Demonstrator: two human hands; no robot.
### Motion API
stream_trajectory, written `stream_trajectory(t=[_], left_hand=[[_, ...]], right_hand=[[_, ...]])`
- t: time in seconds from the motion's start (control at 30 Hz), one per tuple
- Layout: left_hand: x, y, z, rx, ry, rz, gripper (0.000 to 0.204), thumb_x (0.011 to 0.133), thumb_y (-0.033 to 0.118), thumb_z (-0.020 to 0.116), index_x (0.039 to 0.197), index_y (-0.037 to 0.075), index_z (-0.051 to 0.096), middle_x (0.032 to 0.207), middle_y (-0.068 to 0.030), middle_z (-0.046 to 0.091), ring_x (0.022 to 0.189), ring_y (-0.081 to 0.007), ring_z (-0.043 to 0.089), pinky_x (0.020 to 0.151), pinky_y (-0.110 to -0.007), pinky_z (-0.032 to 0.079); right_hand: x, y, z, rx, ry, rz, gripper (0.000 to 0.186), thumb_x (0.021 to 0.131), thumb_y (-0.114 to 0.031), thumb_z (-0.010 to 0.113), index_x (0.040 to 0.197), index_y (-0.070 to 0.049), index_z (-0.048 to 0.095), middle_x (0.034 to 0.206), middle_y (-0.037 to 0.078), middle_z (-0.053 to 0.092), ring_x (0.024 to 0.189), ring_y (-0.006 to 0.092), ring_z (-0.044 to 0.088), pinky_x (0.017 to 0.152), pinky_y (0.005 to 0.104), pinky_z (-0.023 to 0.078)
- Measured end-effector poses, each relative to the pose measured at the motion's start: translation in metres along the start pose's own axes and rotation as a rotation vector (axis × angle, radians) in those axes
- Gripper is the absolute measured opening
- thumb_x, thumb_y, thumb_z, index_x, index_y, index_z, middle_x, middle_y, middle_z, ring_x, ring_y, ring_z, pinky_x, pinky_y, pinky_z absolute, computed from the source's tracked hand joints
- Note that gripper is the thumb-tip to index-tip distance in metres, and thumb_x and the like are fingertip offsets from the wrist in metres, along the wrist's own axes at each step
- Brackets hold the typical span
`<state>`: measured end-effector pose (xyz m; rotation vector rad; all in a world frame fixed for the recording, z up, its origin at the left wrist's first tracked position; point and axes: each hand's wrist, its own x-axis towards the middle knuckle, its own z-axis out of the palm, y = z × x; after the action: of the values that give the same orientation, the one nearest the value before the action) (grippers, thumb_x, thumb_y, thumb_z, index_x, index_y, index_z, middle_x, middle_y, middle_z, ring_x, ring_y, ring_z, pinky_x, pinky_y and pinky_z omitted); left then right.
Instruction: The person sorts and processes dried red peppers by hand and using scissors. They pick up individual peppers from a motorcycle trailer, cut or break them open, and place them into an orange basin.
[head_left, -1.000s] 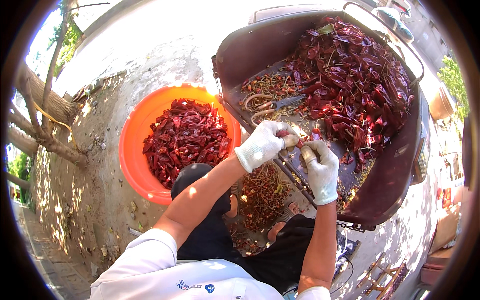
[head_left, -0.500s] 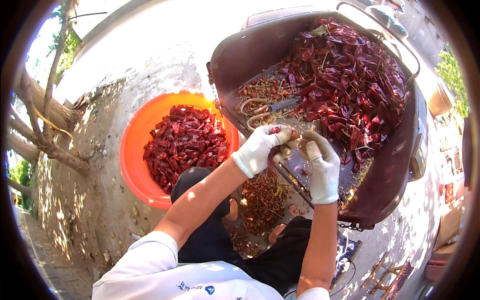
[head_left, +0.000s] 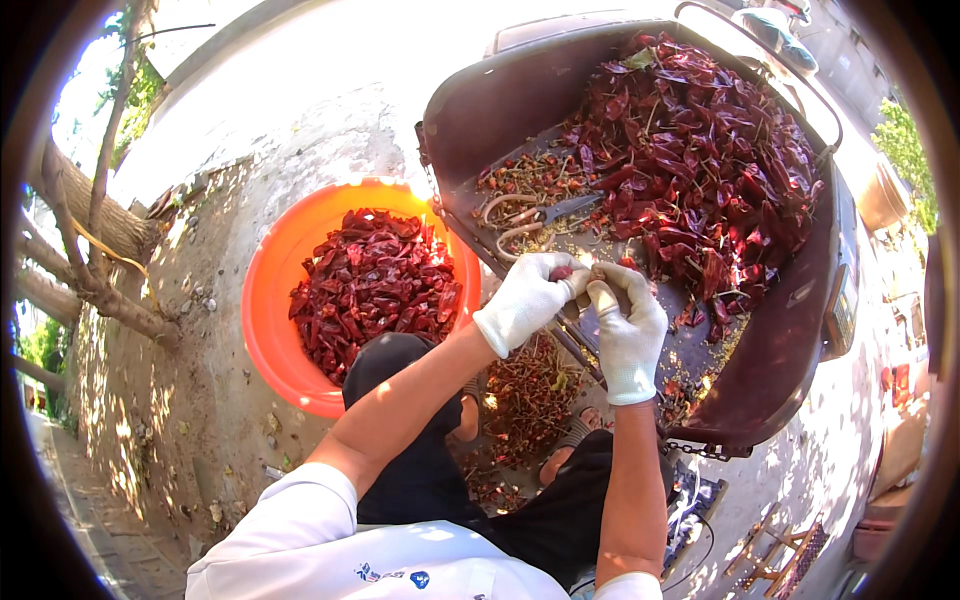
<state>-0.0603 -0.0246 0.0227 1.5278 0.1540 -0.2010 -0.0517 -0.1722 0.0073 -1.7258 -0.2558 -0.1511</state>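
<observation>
My left hand (head_left: 528, 303), in a white glove, is closed on a dried red chili (head_left: 561, 272) at the near edge of the dark maroon cart bed (head_left: 500, 90). Right against it, my gloved right hand (head_left: 632, 325) pinches with its fingertips meeting the left ones; what lies in that pinch is too small to tell. A big pile of dried red chilies with stems (head_left: 700, 160) fills the far right of the bed. Scissors with tan handles (head_left: 545, 213) lie beyond my hands, beside stem scraps (head_left: 540, 175). To the left, an orange tub (head_left: 262, 310) holds red chili pieces (head_left: 375, 285).
A heap of stems and scraps (head_left: 525, 400) covers the ground between my feet. A chain (head_left: 700, 452) hangs at the cart's near corner. A tree trunk (head_left: 120, 225) stands at the left, and a small wooden stool or frame (head_left: 775, 555) lies at the lower right.
My right hand has shifted slightly left and its fingers have closed in toward the left hand's fingertips. The left hand has moved a little right, still gripping a chili.
</observation>
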Motion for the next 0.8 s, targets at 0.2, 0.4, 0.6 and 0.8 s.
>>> stream_trajectory(t=[0.2,0.4,0.6,0.8], left_hand=[[0.010,-0.019,-0.009,0.182,0.155,0.335,0.021,0.091,0.016,0.068,0.103,0.000,0.071,0.078,-0.0019,0.068,0.065,-0.0052,0.058,0.060,-0.021,0.048],[0.000,-0.009,-0.006,0.409,0.158,0.455,0.019,0.086,0.015,0.072,0.101,0.004,0.074,0.078,-0.0039,0.068,0.068,-0.0067,0.054,0.064,-0.025,0.047],[0.001,-0.007,-0.008,0.398,0.158,0.375,0.019,0.086,0.017,0.072,0.096,0.002,0.074,0.072,-0.0020,0.064,0.065,-0.0062,0.052,0.061,-0.025,0.046],[0.005,-0.015,-0.003,0.298,0.193,0.246,0.020,0.089,0.018,0.070,0.092,-0.001,0.071,0.069,0.0017,0.060,0.063,-0.0047,0.049,0.057,-0.024,0.042]], right_hand=[[0.002,-0.004,0.002,-0.194,0.065,-0.046,0.016,0.087,-0.001,0.067,0.103,-0.001,0.064,0.089,0.012,0.071,0.078,0.0177,0.070,0.071,0.0295,0.054],[0.000,0.003,-0.001,-0.311,0.052,-0.180,0.018,0.085,0.001,0.067,0.103,-0.002,0.065,0.091,0.015,0.071,0.080,0.0226,0.071,0.071,0.0321,0.054],[0.000,0.004,-0.002,-0.277,-0.008,-0.154,0.019,0.083,0.002,0.068,0.101,-0.002,0.066,0.087,0.015,0.071,0.077,0.0244,0.071,0.070,0.0328,0.054],[-0.005,0.010,0.003,-0.404,0.044,-0.300,0.017,0.081,0.002,0.070,0.098,-0.003,0.068,0.085,0.014,0.071,0.076,0.0248,0.071,0.068,0.0316,0.054]])
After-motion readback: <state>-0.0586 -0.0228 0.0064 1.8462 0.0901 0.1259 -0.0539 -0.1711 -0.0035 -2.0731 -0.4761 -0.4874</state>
